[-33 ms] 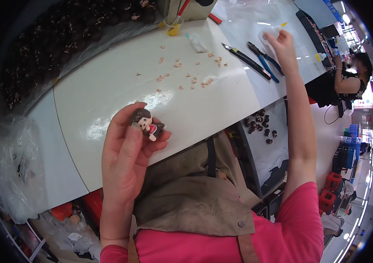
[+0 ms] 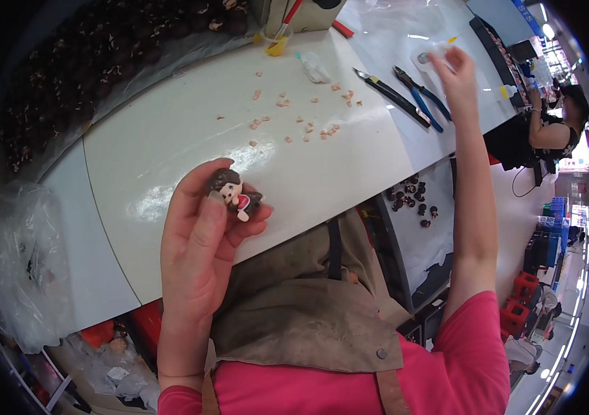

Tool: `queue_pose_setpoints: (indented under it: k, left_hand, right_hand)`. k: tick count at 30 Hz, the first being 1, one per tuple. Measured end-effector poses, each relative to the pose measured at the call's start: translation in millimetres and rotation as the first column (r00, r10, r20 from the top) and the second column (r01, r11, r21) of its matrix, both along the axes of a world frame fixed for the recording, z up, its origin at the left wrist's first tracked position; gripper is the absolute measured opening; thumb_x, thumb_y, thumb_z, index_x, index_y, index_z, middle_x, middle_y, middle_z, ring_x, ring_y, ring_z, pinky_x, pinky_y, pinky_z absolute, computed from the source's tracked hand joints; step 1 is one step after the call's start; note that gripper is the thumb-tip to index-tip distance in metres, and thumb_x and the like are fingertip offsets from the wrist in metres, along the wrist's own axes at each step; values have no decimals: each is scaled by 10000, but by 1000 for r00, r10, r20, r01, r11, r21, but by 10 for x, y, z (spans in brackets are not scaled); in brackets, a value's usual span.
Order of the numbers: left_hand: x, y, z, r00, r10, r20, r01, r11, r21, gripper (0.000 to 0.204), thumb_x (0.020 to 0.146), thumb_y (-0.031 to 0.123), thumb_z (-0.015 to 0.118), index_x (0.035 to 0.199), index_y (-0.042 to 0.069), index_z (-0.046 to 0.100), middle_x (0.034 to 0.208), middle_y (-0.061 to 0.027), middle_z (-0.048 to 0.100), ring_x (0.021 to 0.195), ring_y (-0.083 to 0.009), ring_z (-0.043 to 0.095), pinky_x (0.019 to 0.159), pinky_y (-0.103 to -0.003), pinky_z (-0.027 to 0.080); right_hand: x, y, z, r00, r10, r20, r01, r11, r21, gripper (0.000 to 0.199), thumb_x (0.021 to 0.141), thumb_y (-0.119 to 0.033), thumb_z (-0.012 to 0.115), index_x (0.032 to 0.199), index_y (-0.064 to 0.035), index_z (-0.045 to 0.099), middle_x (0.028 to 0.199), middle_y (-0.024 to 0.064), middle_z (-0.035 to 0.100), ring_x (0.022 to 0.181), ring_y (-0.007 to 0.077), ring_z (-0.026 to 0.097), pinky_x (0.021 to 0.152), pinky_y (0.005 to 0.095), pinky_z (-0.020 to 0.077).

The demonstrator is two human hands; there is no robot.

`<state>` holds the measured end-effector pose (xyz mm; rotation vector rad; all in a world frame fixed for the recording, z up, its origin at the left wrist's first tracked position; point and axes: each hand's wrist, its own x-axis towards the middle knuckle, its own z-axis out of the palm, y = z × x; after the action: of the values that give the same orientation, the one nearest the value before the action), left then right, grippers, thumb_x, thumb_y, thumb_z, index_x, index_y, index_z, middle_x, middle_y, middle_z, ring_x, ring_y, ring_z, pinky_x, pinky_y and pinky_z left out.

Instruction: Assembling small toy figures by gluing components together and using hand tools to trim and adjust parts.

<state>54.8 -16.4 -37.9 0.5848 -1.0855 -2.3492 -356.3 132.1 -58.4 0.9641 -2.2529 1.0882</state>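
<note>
Nearest to the person's apron (image 2: 301,325), the left hand (image 2: 201,228) is closed around a small brown-haired figurine (image 2: 232,190), above the white table (image 2: 170,145). For good handling, this grip should probably be light but steady, with the thumb away from the painted face and the wrist quiet while the other arm reaches. The figurine lies between the thumb and the bent fingers: the thumb tip touches the side of its head, the fingers support it from behind, and its feet point toward the lower right, with the face visible.

Farther, pale scraps (image 2: 284,104) are scattered on the table, then a black-handled tool (image 2: 391,97) and blue-handled pliers (image 2: 411,83). Beyond these, the right hand (image 2: 457,83) is at a translucent bottle (image 2: 422,59) with a yellow tip; whether its fingers are closed on it, one cannot tell. It seems wise to grasp the bottle by its body, not the tip.
</note>
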Motion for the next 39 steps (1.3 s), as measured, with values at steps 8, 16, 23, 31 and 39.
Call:
queue_pose_setpoints:
  k: [8, 16, 23, 31, 39]
  left_hand:
    - [-152, -94, -72, 998, 9, 66, -7, 999, -39, 399, 943, 244, 457, 1271, 27, 384, 1017, -97, 547, 853, -156, 596, 766, -265, 507]
    - [-171, -104, -133, 998, -13, 66, 17, 998, -63, 427, 920, 273, 504, 1255, 32, 396, 999, -89, 526, 872, -158, 559, 774, -297, 498]
    - [-162, -197, -192, 996, -63, -59, 62, 998, -10, 386, 920, 168, 496, 1242, -1, 367, 1037, -125, 525, 967, -195, 538, 856, -366, 465]
    - [-206, -255, -211, 999, -41, 12, 41, 999, -8, 438, 901, 251, 531, 1235, 19, 369, 1032, -124, 515, 903, -192, 559, 772, -350, 497]
    - [-308, -263, -269, 993, 4, 116, 3, 998, -66, 486, 891, 322, 551, 1229, 27, 366, 991, -126, 502, 802, -184, 566, 665, -303, 505]
  right_hand:
    - [1431, -235, 429, 904, 347, 249, -395, 901, 179, 149, 852, -73, 584, 990, -20, 595, 903, 53, 596, 865, 133, 558, 798, 248, 435]
    - [1571, -634, 259, 822, 521, 231, -568, 724, 391, 123, 796, -57, 619, 912, -16, 613, 848, 68, 592, 774, 183, 565, 704, 264, 451]
    - [1534, -837, 155, 804, 579, 132, -559, 662, 500, 110, 799, -65, 614, 901, -22, 612, 840, 63, 585, 774, 181, 555, 699, 269, 453]
    - [1442, -698, 135, 845, 504, 178, -519, 697, 495, 106, 778, -18, 620, 883, -11, 622, 818, 64, 582, 736, 179, 543, 640, 261, 442]
    - [1262, -542, 90, 897, 333, 290, -418, 854, 311, 132, 775, 14, 609, 903, -6, 626, 815, 59, 584, 696, 137, 518, 636, 234, 425]
